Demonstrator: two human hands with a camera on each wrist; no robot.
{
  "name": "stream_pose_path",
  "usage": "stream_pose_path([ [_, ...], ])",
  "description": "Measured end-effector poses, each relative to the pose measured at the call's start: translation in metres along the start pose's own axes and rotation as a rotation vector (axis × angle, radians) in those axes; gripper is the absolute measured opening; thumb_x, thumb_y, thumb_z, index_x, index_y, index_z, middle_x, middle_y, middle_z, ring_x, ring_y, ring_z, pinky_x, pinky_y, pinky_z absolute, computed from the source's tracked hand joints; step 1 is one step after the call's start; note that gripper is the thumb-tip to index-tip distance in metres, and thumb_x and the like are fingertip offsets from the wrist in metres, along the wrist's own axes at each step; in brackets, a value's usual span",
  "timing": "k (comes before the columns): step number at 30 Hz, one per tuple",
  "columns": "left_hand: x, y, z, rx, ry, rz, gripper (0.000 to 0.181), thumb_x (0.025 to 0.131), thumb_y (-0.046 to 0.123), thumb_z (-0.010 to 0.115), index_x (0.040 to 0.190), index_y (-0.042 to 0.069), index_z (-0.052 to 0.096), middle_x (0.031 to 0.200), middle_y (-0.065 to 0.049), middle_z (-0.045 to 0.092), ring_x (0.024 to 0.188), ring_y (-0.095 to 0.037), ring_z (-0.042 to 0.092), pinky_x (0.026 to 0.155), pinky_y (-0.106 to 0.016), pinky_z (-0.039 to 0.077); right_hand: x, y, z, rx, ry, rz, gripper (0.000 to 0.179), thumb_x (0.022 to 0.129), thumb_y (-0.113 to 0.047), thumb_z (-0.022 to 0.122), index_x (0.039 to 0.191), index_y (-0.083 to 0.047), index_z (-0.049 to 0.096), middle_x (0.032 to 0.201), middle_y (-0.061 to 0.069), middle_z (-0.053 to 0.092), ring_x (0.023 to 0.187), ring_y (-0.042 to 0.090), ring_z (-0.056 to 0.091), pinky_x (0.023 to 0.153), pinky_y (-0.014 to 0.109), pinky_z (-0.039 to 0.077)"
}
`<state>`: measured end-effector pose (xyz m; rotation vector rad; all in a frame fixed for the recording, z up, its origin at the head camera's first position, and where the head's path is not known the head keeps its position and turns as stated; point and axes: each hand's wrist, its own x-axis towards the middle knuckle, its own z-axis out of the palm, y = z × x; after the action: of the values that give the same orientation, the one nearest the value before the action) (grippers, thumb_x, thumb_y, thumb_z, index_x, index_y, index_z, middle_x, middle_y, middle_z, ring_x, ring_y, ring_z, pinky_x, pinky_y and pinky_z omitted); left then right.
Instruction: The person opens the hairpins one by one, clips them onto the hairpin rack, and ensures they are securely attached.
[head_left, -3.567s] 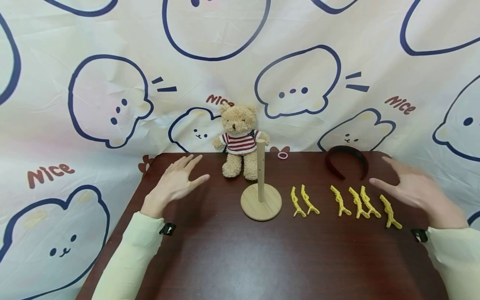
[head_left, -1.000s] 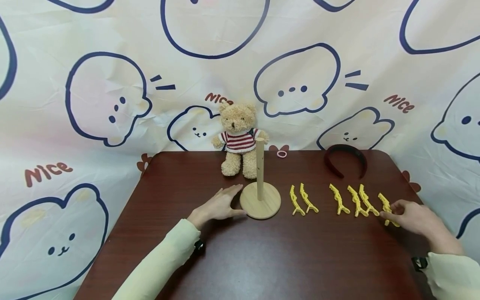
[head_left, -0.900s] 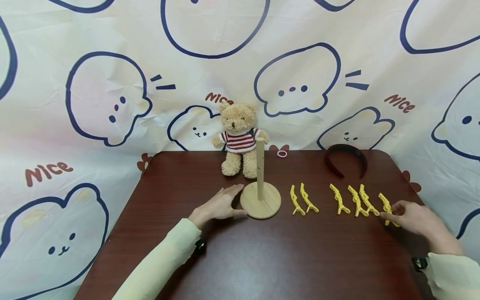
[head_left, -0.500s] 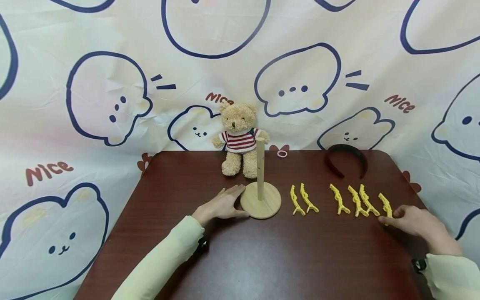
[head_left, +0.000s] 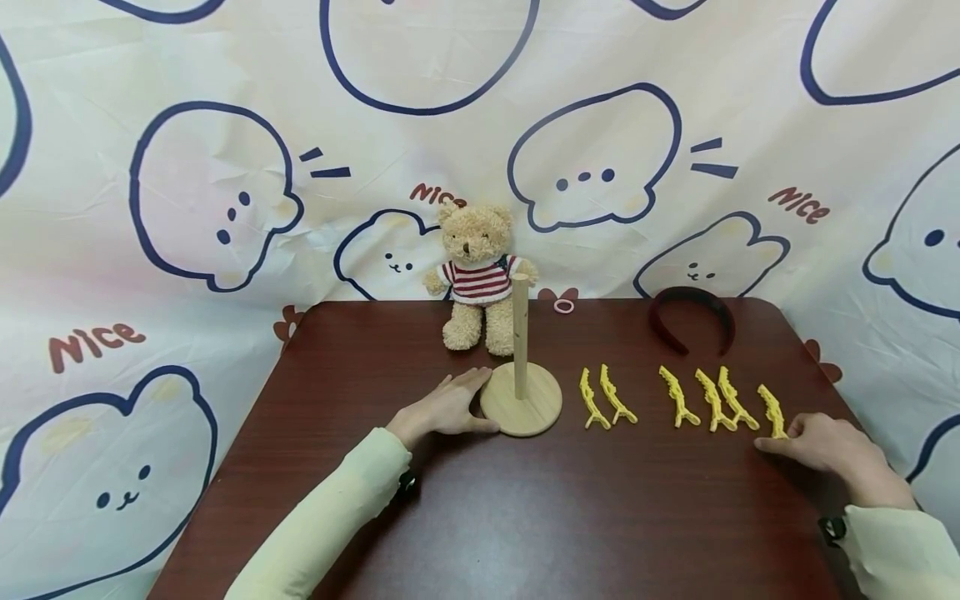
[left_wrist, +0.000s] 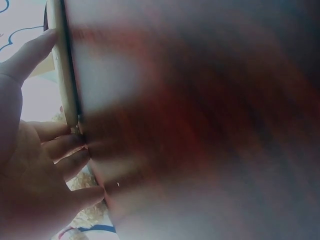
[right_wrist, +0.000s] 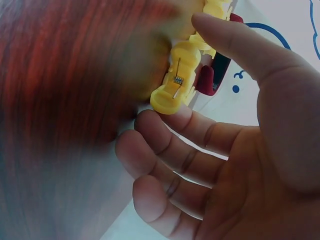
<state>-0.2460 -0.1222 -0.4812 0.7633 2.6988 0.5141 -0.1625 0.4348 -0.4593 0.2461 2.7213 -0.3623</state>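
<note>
In the head view my left hand (head_left: 442,408) rests beside the round base of a wooden stand (head_left: 528,417) with an upright post. Its thumb and fingers spread along the base's left edge; the left wrist view has the thumb tip at the rim. At the right, my right hand (head_left: 828,446) is at the near end of the rightmost yellow hair clip (head_left: 770,407), partly covering it. The right wrist view puts this clip (right_wrist: 177,77) by the index fingertip, with the thumb apart from it. More yellow hair clips (head_left: 677,398) lie to the left.
A teddy bear (head_left: 480,283) in a striped shirt sits behind the post. A dark red headband (head_left: 693,296) and a small pink ring (head_left: 564,307) lie near the back edge of the brown table (head_left: 525,517). Patterned cloth (head_left: 420,158) hangs behind.
From above the table, both hands came down, the left to the stand's base and the right to the rightmost clip. Over the last second the right hand shifted slightly nearer the front.
</note>
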Motion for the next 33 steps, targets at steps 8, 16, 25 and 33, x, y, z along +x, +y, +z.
stream_pose_path([
  [8,0.0,-0.001,0.001,0.007,-0.007,-0.001,0.103,0.085,0.059,0.072,0.159,0.007,0.023,0.165,-0.015,0.026,0.154,-0.03,0.022,0.121,-0.062,0.019,0.001,0.0,0.001,0.013,0.067,-0.021,0.055,0.082,-0.064,0.068,0.064,-0.015,0.05,0.062,-0.001,0.044,0.064,0.018,0.046,0.056,0.031,0.031],
  [16,-0.001,0.0,-0.001,0.007,-0.012,-0.01,0.103,0.086,0.059,0.07,0.16,0.008,0.021,0.166,-0.014,0.023,0.155,-0.03,0.021,0.122,-0.061,0.017,-0.002,0.004,-0.001,0.03,0.13,-0.041,0.052,0.084,-0.057,0.07,0.058,-0.016,0.051,0.056,-0.005,0.041,0.06,0.017,0.044,0.054,0.03,0.03],
  [25,-0.001,0.0,0.0,0.002,-0.014,-0.013,0.103,0.085,0.059,0.071,0.16,0.007,0.022,0.165,-0.015,0.025,0.154,-0.03,0.022,0.121,-0.061,0.02,-0.004,0.011,-0.008,0.025,0.263,-0.1,0.054,0.084,-0.054,0.073,0.083,0.001,0.07,0.077,0.014,0.069,0.072,0.032,0.06,0.059,0.038,0.045],
  [33,0.002,0.0,-0.001,0.015,-0.021,-0.015,0.103,0.085,0.06,0.07,0.16,0.008,0.021,0.166,-0.014,0.024,0.155,-0.029,0.02,0.121,-0.061,0.019,-0.007,0.0,-0.013,0.043,0.362,-0.13,0.061,0.084,-0.054,0.074,0.095,0.006,0.071,0.087,0.022,0.072,0.074,0.033,0.063,0.06,0.042,0.048],
])
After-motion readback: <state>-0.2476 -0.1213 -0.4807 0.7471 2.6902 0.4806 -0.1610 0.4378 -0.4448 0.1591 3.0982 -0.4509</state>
